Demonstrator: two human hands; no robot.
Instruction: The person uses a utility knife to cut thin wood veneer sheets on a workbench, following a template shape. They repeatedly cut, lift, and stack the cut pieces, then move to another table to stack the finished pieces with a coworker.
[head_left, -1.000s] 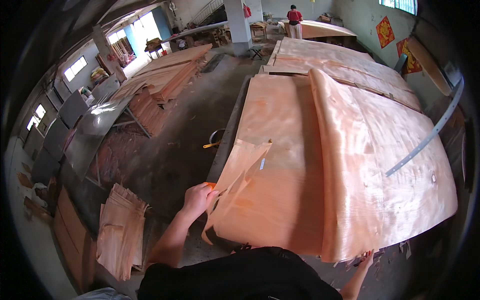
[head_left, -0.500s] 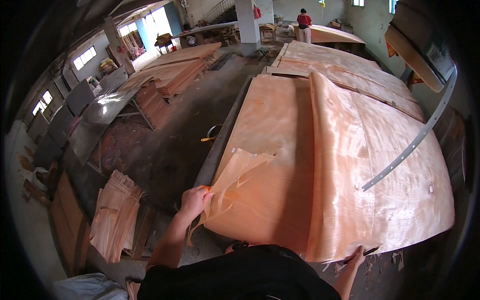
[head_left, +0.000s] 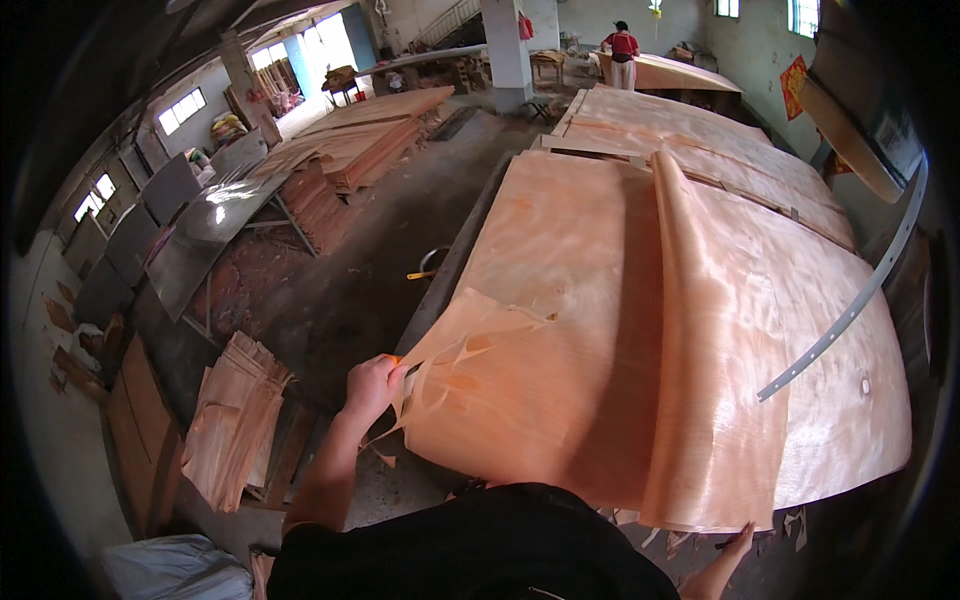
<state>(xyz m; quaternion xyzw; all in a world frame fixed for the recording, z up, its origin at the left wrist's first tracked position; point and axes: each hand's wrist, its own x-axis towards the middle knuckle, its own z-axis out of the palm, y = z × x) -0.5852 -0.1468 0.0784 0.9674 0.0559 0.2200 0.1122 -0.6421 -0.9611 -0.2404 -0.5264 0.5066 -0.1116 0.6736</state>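
A broad stack of thin, pale orange wood veneer (head_left: 540, 400) lies in front of me. My left hand (head_left: 374, 386) is closed at its left edge on a torn, ragged piece of veneer (head_left: 447, 338); a small bright orange bit shows by the thumb. Over the right half of the stack a veneer sheet (head_left: 715, 400) is folded back, with a rounded ridge running away from me. At this sheet's near edge, my right hand (head_left: 738, 545) grips its corner, fingers partly hidden. Something thin and dark shows beside those fingers, too small to make out.
A perforated metal strip (head_left: 845, 310) hangs at the right. More veneer stacks (head_left: 365, 140) stand at the far left, and a bundle of veneer strips (head_left: 235, 420) leans nearer. A yellow-handled tool (head_left: 418, 275) lies beyond the stack's left edge. A person in red (head_left: 621, 50) stands far off.
The folded sheet has shifted right, its flap now wider and its edge clearer. My right hand has moved slightly right and down with it. My left hand has moved slightly left with the torn veneer.
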